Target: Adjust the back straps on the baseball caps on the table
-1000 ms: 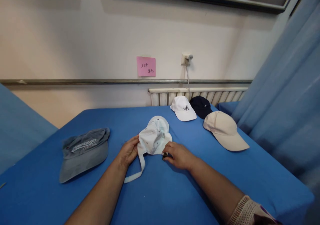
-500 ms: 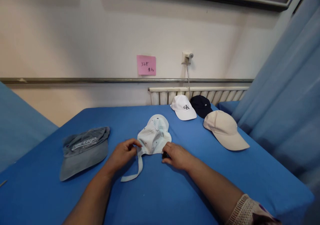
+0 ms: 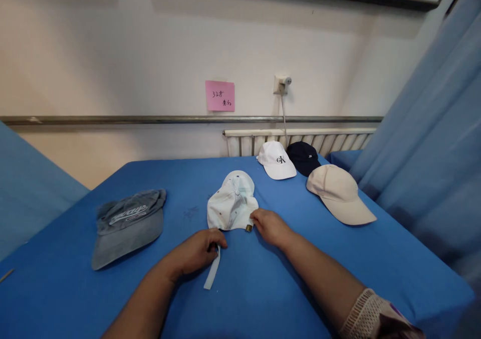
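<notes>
A pale, whitish cap [image 3: 230,206] lies on the blue-covered table with its brim pointing away from me. At its near left edge my left hand [image 3: 203,248] is closed in a pinch on the cap's strap [image 3: 213,274], whose loose end hangs out below my fingers toward me. My right hand [image 3: 269,225] grips the right rear edge of the cap with thumb and fingers together. Just left of those fingertips shows a small brass-coloured buckle [image 3: 248,227] on the cap's edge.
A grey-blue cap [image 3: 130,226] with lettering lies at left. Toward the back right are a white cap [image 3: 277,161], a dark navy cap [image 3: 303,157] and a beige cap [image 3: 340,193]. Behind the table stand a radiator [image 3: 244,145] and a wall rail [image 3: 169,120]; a blue curtain [image 3: 424,143] hangs at right.
My left hand has shifted right and nearer to me, pulling the strap across toward the middle. My right hand has moved slightly outward and up, leaving the buckle in sight.
</notes>
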`<state>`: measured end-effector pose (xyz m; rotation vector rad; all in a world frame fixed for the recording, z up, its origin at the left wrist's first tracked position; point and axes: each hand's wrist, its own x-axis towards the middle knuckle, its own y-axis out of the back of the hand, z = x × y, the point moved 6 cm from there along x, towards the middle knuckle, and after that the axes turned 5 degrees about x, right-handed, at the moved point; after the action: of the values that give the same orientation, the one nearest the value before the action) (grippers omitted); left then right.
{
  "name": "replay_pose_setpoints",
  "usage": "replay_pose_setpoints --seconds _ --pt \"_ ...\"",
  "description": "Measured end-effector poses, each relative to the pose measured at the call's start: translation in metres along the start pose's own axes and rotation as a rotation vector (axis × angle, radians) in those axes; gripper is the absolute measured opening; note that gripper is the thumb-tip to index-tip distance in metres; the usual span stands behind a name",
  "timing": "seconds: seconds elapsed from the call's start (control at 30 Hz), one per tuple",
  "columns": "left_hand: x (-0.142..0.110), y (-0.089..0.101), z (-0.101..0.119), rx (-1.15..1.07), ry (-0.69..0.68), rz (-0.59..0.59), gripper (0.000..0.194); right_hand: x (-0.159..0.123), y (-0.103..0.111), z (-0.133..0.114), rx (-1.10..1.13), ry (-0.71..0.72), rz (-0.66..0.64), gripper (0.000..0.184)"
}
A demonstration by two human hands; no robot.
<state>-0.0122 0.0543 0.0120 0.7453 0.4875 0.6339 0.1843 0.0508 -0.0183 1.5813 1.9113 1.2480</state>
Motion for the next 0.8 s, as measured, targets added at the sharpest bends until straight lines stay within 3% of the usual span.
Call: replay_pose_setpoints --seconds 0.1,0.2,0.3,0.43,0.5,0.6,0.8 --pt "0.001 -0.001 0.004 0.027 0.02 -0.016 0.026 -0.002 0.006 0.005 0.083 0.02 0.037 0.021" --pt "0.0 0.003 0.006 -0.013 0.045 0.018 0.023 -0.005 0.005 -0.004 0.154 0.141 -0.042 0.028" --pt "-0.002 0.018 0.009 -0.074 0.029 0.199 0.023 -0.006 0.001 -0.014 0.13 0.194 -0.147 0.027" --pt "-0.009 0.042 0.003 -0.062 0.06 0.515 0.024 -0.003 0.001 -0.018 0.026 0.147 -0.175 0.022" --pt "-0.01 0.047 -0.001 -0.019 0.086 0.564 0.023 -0.003 0.002 -0.02 -0.005 0.15 -0.173 0.021" --pt "-0.008 0.043 -0.003 0.012 0.083 0.463 0.022 -0.004 0.003 -0.021 -0.028 0.165 -0.171 0.02" --pt "-0.005 0.011 0.005 0.028 0.084 0.08 0.034 -0.005 0.001 -0.017 0.011 0.167 -0.167 0.024"
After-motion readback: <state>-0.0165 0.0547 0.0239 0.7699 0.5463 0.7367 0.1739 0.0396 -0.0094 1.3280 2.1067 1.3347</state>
